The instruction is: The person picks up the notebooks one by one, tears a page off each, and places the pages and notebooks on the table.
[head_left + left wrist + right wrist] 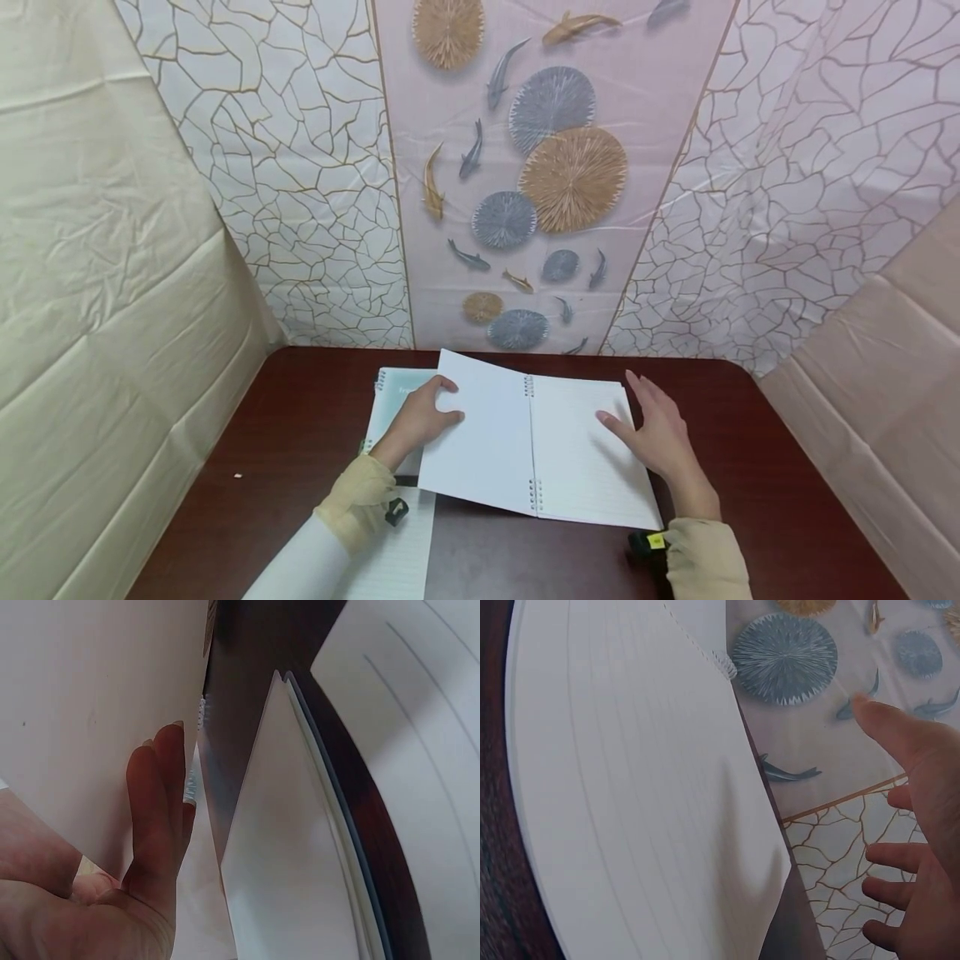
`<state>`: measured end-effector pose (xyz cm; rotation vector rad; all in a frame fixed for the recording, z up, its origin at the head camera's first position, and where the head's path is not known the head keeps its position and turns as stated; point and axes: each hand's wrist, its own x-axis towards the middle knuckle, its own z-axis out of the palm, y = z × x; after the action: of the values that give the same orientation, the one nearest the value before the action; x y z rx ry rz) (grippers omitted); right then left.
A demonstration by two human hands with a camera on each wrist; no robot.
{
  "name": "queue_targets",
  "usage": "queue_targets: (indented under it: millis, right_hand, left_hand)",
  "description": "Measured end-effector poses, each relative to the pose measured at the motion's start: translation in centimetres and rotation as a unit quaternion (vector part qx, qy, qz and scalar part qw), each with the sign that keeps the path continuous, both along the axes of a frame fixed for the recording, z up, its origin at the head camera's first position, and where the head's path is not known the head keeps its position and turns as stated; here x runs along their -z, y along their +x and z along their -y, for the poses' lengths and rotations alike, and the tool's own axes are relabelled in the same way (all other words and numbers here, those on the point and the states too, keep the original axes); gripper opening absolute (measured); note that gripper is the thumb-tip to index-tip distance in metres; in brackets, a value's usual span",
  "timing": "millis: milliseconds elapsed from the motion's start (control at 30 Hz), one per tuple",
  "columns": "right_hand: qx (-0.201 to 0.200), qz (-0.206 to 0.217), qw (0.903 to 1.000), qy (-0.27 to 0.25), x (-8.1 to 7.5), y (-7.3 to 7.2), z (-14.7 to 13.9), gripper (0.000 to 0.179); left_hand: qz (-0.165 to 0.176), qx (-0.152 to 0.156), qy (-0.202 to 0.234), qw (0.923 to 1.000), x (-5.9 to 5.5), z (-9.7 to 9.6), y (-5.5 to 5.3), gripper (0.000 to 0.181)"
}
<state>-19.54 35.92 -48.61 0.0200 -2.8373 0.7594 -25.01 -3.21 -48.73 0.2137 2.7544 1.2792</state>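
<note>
Gently now, left hand (420,415) pinching the raised leaf (483,437), right hand's (662,433) fingers spread free: best pivot squarely round the rings (533,495).

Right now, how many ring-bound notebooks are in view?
2 for certain: the open notebook in the middle and the teal notebook partly behind its left page. The lined paper at lower left may be another, partly hidden.

Both forearms (303,554) are pointing forward. The left hand (418,414) is pinching between thumb (451,417) and fingers (152,799); the right hand (663,437) is hovering, its thumb standing away from the fingers.
</note>
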Motion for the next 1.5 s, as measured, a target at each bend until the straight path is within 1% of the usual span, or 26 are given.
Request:
queue_targets:
  millis: [133, 300, 400, 567, 900, 1067, 1200, 1500]
  right_hand:
    - [0.006, -0.016, 0.9998, 0.005, 0.0, 0.1, 0.0, 0.104]
    - [0.007, -0.031, 0.9995, 0.002, -0.3, 0.2, 0.1, 0.106]
    - [0.006, -0.032, 0.9995, -0.001, -0.5, 0.3, 0.1, 0.107]
    - [0.002, -0.033, 0.9994, 0.012, -0.5, 0.4, 0.1, 0.108]
    - [0.004, 0.001, 0.9994, 0.034, -0.4, 0.0, 0.2, 0.114]
    - [0.01, 0.01, 0.9991, 0.041, -0.1, -0.2, 0.2, 0.114]
    - [0.013, 0.022, 0.999, 0.036, 0.3, -0.2, 0.0, 0.114]
    - [0.013, 0.052, 0.9984, 0.017, 0.9, -0.5, -0.1, 0.116]
  left_hand:
    - [0.0, 0.0, 0.0, 1.0, 0.0, 0.1, 0.0, 0.044]
    - [0.001, 0.001, -0.001, 1.0, 0.1, 0.1, 0.0, 0.043]
    - [0.003, 0.001, -0.002, 1.0, 0.1, 0.1, 0.0, 0.043]
    - [-0.001, 0.001, -0.01, 0.9999, 0.2, 0.0, -0.1, 0.043]
    - [-0.016, -0.003, -0.04, 0.9991, 0.2, 0.0, 0.1, 0.047]
    - [-0.013, -0.003, -0.047, 0.9988, 0.2, 0.0, 0.4, 0.05]
    - [-0.008, -0.005, -0.048, 0.9988, 0.2, 0.1, 0.5, 0.051]
    - [0.001, -0.006, -0.043, 0.999, 1.0, 0.3, 0.3, 0.05]
